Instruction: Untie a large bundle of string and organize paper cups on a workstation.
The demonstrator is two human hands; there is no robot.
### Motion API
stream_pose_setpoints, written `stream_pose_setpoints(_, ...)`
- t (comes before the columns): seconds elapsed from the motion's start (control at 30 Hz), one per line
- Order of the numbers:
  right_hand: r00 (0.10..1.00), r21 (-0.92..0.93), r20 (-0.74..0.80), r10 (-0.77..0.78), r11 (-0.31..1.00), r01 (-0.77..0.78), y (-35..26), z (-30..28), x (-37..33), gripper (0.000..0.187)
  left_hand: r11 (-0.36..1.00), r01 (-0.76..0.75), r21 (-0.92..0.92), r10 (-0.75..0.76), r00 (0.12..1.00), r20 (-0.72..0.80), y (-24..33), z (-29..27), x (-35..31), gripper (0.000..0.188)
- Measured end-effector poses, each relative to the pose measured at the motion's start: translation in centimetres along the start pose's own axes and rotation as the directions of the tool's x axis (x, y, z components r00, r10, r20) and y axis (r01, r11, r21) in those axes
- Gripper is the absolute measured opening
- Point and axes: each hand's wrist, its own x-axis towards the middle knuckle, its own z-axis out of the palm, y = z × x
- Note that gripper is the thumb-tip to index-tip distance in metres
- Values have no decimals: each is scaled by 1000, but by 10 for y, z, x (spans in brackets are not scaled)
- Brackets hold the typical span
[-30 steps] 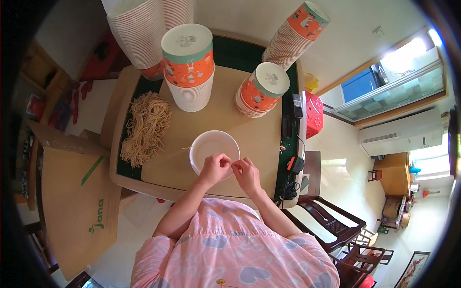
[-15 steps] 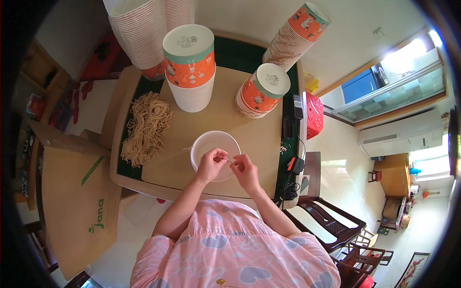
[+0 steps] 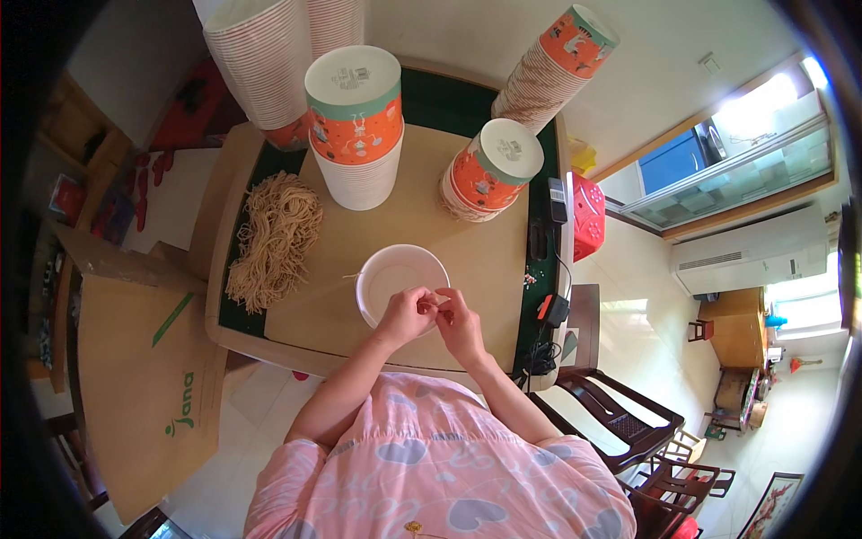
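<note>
In front of me an open white paper bucket (image 3: 388,275) stands upright on the table, and a short end of beige string (image 3: 351,276) pokes out at its left rim. Over the near right part of that rim my left hand (image 3: 409,314) and my right hand (image 3: 460,325) meet, fingertips pinched together. Both are closed on a thin piece of beige string, mostly covered by the fingers. To the left lies a loose bundle of beige string (image 3: 277,238).
Upside-down stacks of orange-and-green paper buckets stand at the far middle (image 3: 355,117) and right (image 3: 494,169). Taller stacks (image 3: 260,63) rise behind. Black cables (image 3: 541,355) run along the table's right edge. A large cardboard box (image 3: 148,386) is at the left, dark chairs (image 3: 620,418) at the right.
My hands have come closer together, fingertips now touching. The left hand has shifted slightly right and down, and the string between the fingers is now mostly hidden. The bucket stays in place.
</note>
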Motion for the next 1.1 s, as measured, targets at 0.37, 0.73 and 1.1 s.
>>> stream_pose_setpoints(0.37, 1000, 67, -27, -4, 998, 6, 0, 2, 1, 25, 998, 36, -52, -41, 996, -84, 5, -6, -1, 10)
stream_pose_setpoints(0.73, 999, 51, -45, -9, 999, 11, 2, 0, 2, 9, 906, 256, -336, -247, 966, 71, 3, -18, 3, 18)
stream_pose_setpoints(1.1, 996, 0, -58, -62, 998, 62, 7, 3, 1, 7, 983, -102, 155, 126, 980, -155, 5, -1, -1, 9)
